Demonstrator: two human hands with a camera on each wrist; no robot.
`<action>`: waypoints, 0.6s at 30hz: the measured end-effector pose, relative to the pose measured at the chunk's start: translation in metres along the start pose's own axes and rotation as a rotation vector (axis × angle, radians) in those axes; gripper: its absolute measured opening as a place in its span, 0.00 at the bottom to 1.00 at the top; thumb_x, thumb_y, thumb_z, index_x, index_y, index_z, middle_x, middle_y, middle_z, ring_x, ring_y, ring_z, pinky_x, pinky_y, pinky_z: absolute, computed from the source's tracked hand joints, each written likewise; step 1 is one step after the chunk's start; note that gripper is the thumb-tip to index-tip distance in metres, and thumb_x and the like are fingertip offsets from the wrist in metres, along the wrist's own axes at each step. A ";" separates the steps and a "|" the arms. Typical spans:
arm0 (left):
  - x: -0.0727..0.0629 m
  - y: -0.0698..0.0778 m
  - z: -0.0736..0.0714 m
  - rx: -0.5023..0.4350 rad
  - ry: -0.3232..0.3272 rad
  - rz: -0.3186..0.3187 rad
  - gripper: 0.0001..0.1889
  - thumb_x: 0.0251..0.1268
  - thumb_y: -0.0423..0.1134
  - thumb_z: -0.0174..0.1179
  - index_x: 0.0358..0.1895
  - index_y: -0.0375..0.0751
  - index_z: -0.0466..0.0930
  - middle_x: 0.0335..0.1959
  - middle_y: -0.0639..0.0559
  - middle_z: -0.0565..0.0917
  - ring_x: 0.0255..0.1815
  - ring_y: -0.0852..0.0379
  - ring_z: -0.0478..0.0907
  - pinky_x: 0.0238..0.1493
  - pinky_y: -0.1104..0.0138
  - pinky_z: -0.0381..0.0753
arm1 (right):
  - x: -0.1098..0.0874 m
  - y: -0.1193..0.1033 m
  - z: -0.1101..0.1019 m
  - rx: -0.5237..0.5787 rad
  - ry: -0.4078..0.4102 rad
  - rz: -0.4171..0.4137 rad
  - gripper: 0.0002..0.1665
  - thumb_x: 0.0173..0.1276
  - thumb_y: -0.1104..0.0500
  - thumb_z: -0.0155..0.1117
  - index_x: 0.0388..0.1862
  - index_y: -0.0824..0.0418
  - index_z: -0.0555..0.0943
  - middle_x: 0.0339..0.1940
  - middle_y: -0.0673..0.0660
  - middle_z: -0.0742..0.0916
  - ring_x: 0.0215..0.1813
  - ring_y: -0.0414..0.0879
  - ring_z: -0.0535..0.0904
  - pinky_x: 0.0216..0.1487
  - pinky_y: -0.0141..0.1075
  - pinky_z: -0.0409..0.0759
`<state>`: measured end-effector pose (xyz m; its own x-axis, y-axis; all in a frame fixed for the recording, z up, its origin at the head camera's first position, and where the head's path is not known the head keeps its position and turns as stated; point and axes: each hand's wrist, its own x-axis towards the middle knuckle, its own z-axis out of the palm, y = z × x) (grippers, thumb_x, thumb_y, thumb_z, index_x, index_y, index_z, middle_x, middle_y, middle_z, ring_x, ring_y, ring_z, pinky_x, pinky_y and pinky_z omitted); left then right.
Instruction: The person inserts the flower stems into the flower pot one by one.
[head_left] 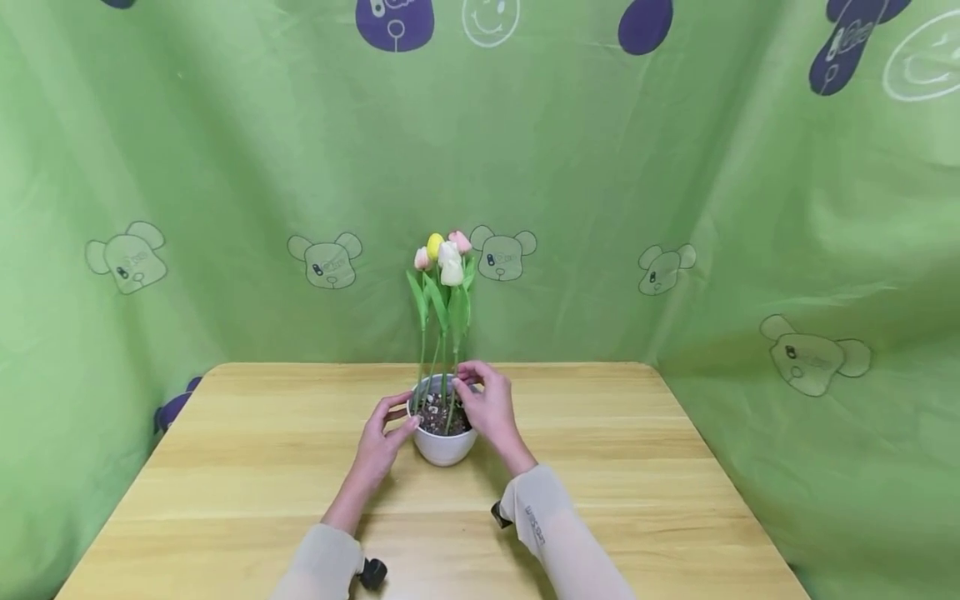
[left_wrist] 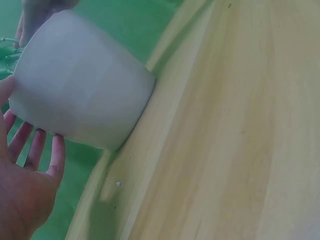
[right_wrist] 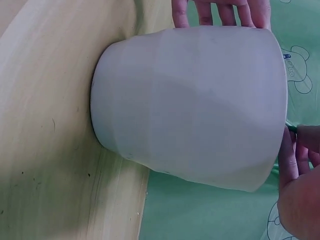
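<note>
A white flower pot [head_left: 444,450] of dark soil [head_left: 433,414] stands on the table, with several artificial tulips upright in it. Their heads are pink, yellow and white, the white tulip [head_left: 450,265] in front. My left hand [head_left: 381,439] holds the pot's left side, thumb at the rim and fingers spread along the outer wall, as the left wrist view shows. At the right rim, my right hand [head_left: 489,406] pinches a green tulip stem [right_wrist: 291,128] low down between thumb and fingers. The soil is hidden in both wrist views.
The pot stands toward the back of a light wooden table [head_left: 615,467]. Behind and on both sides hangs a green curtain [head_left: 570,183] printed with bear heads. Small dark crumbs [right_wrist: 89,175] lie on the tabletop near the pot.
</note>
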<state>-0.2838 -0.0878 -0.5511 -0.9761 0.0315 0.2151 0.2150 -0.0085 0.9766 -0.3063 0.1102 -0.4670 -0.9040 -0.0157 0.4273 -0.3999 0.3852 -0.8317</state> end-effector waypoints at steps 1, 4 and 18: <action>0.000 -0.001 0.000 0.002 0.001 -0.001 0.27 0.69 0.40 0.68 0.69 0.44 0.74 0.72 0.45 0.75 0.68 0.41 0.73 0.67 0.56 0.80 | 0.000 0.001 0.001 -0.004 -0.004 0.004 0.11 0.67 0.70 0.70 0.48 0.68 0.85 0.42 0.62 0.89 0.45 0.54 0.86 0.53 0.46 0.89; -0.001 -0.001 -0.001 0.005 -0.006 -0.003 0.27 0.70 0.40 0.68 0.69 0.44 0.74 0.72 0.44 0.75 0.68 0.41 0.73 0.65 0.60 0.81 | -0.001 0.004 0.002 -0.009 -0.003 0.013 0.11 0.67 0.70 0.70 0.48 0.69 0.85 0.42 0.62 0.89 0.45 0.54 0.86 0.54 0.48 0.88; 0.000 0.002 -0.002 0.004 0.002 -0.003 0.27 0.69 0.40 0.68 0.69 0.45 0.75 0.71 0.44 0.75 0.68 0.41 0.73 0.64 0.60 0.81 | 0.002 0.005 0.003 -0.019 -0.010 0.005 0.11 0.67 0.69 0.70 0.48 0.70 0.85 0.41 0.62 0.90 0.44 0.54 0.86 0.52 0.47 0.89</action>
<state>-0.2833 -0.0893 -0.5495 -0.9768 0.0300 0.2120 0.2119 -0.0044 0.9773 -0.3107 0.1096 -0.4716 -0.9075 -0.0226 0.4194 -0.3922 0.4027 -0.8271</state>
